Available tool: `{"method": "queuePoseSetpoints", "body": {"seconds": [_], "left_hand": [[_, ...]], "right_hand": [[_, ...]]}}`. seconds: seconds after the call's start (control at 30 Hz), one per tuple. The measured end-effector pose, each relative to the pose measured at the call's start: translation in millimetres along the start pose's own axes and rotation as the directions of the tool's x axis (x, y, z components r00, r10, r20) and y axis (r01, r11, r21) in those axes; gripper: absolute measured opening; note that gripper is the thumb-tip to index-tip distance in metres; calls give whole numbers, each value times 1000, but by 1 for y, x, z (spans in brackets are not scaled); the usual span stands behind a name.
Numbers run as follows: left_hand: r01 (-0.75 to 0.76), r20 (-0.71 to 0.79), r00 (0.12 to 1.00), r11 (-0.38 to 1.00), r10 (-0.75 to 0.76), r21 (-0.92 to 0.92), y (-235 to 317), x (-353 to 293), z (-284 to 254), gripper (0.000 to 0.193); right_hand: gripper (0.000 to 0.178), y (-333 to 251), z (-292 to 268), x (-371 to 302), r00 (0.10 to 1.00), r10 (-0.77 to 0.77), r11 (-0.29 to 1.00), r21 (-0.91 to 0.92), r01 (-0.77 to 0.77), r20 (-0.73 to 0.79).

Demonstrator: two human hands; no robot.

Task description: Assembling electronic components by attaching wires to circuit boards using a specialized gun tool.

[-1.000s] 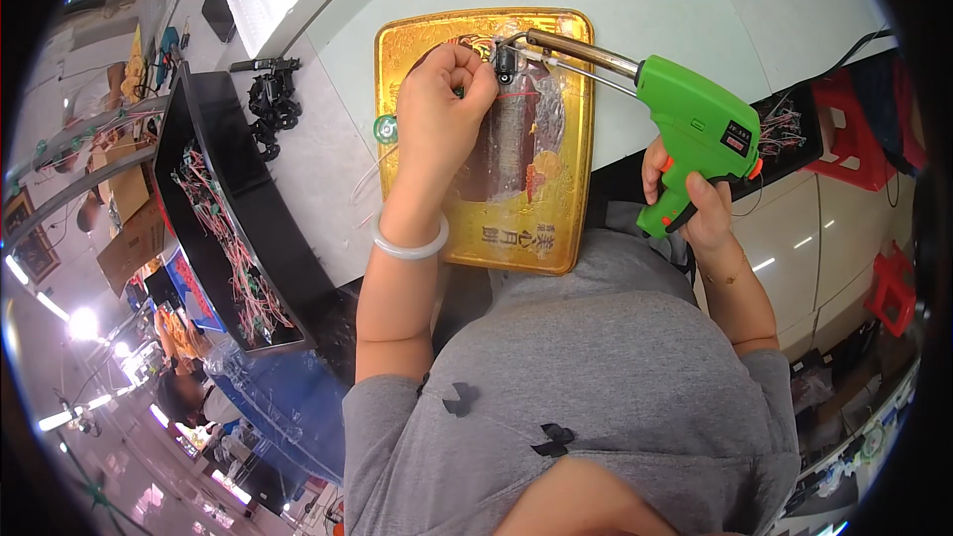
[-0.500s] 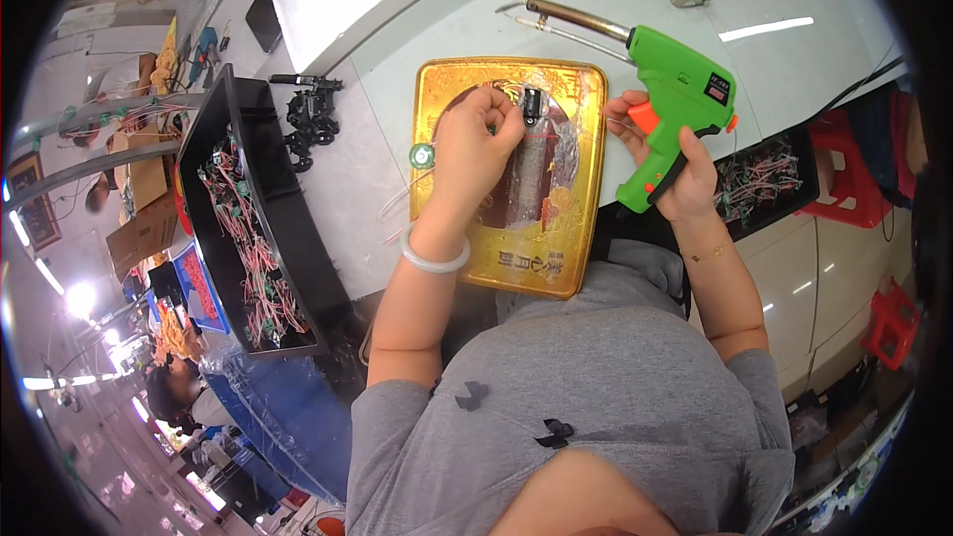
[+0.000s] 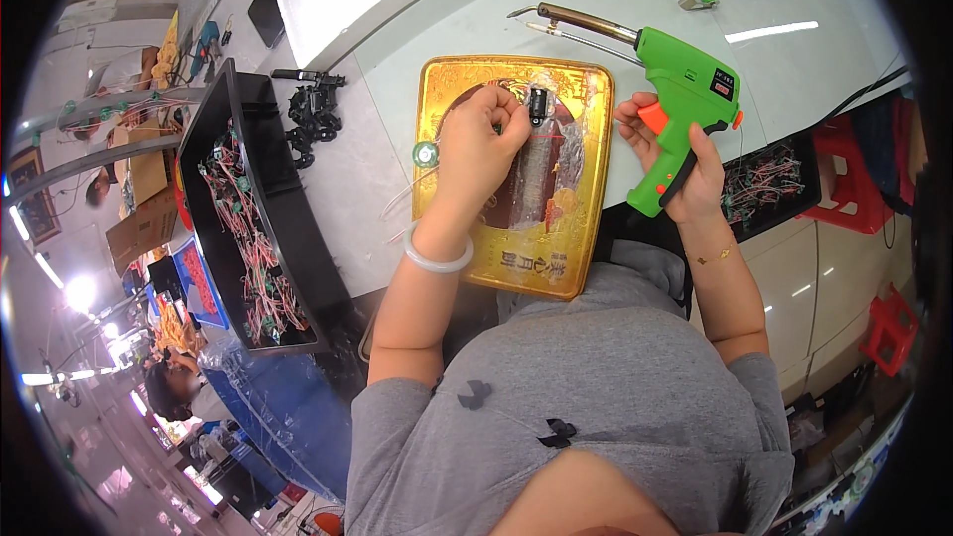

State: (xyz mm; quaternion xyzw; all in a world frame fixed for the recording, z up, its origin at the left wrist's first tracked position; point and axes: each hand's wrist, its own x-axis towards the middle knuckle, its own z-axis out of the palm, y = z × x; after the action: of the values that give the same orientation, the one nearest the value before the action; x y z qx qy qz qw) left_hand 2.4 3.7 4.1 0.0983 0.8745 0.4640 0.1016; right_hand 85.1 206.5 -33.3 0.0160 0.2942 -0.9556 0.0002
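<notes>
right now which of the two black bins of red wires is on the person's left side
The long black tray beside the left hand, heaped with red wires. The other bin sits lower, past the right hand gripping the green soldering gun.

The right hand has pulled the green soldering gun back: its metal tip, earlier over the gold tray beside the small black component, now points past the tray's far edge

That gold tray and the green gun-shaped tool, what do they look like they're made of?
The gold tray looks like glossy metal, perhaps tin: it shines and reflects light. The green tool in the right hand seems matte moulded plastic, with a brownish metal-looking barrel.
</notes>
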Motion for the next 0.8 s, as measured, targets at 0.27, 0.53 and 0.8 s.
{"method": "queuePoseSetpoints", "body": {"seconds": [0.27,0.53,0.8], "left_hand": [[3,6,1000,1000,-3,-14,1,-1,0,9],[12,10,1000,1000,-12,8,2,-1,-1,9],[-5,-2,1000,1000,5,9,1,-1,0,8]], "right_hand": [[51,-1,1,0,1000,2,1000,4,-2,-7],[52,0,2,0,1000,9,1000,4,-9,-17],[52,-2,3,0,1000,11,1000,6,-11,-15]]}}
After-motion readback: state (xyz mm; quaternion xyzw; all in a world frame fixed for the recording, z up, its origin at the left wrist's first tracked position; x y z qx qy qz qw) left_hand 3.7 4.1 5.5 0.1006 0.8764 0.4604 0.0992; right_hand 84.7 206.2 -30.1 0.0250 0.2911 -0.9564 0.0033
